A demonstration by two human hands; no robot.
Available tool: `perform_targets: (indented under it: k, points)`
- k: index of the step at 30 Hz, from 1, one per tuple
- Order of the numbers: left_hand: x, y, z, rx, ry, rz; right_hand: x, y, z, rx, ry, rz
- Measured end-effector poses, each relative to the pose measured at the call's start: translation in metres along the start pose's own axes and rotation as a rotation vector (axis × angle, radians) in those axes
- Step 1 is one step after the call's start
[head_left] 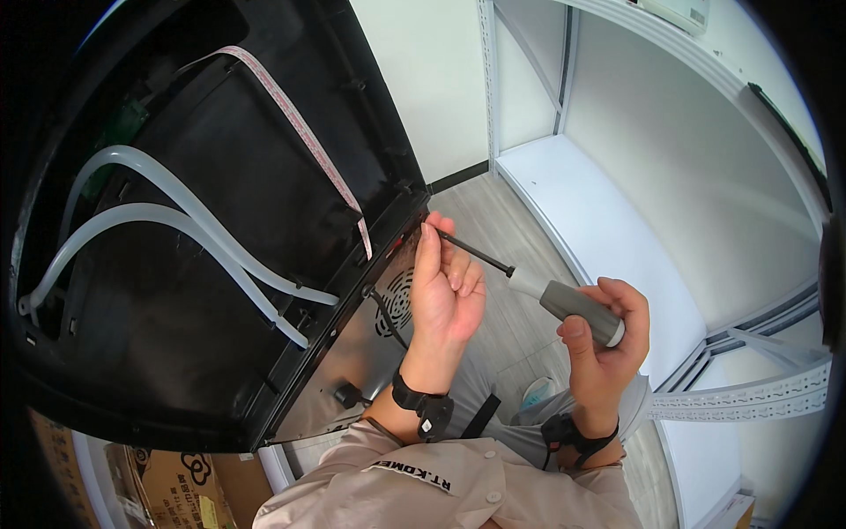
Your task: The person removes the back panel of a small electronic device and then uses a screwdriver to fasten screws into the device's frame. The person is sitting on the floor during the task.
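Observation:
My right hand (608, 344) is wrapped round the thick grey handle of a screwdriver (571, 304), which looks like an electric one. Its long dark shaft points up and left toward the side of a black-and-metal appliance (352, 353). At the tip, the thumb and fingers of my left hand (449, 291) pinch the end of the shaft, close to the appliance's edge. Whether a screw sits between those fingertips is hidden. The appliance's black panel (185, 291) stands opened out at the left, its inner face showing.
Two white hoses (159, 172) and a red-and-white ribbon cable (295, 123) run across the panel. A black cable (388, 317) hangs by a round vent grille (394, 304). White shelving (608, 229) stands to the right. Cardboard boxes (189, 489) lie at the lower left.

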State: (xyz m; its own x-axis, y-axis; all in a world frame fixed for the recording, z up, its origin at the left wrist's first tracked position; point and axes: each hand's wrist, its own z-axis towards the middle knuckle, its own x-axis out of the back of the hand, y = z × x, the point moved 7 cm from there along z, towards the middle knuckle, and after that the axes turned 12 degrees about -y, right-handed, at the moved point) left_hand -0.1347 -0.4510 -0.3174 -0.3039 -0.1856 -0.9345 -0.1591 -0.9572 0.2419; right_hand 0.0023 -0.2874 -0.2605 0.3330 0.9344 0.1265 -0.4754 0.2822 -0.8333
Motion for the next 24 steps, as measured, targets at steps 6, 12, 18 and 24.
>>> perform_targets:
  k: [6,12,18,24]
  points:
    - [0.004,-0.001,-0.007,0.024,-0.028,0.074,0.010,0.002,0.000,0.008,0.042,0.021]
    - [0.007,-0.003,-0.015,0.031,0.011,0.097,0.022,-0.001,-0.003,0.073,0.191,0.101]
    - [0.020,-0.021,-0.023,0.168,-0.053,-0.079,0.028,-0.004,-0.007,0.142,0.261,0.082]
    - [0.025,-0.034,-0.036,0.263,0.095,-0.169,0.014,-0.007,-0.014,0.195,0.231,0.096]
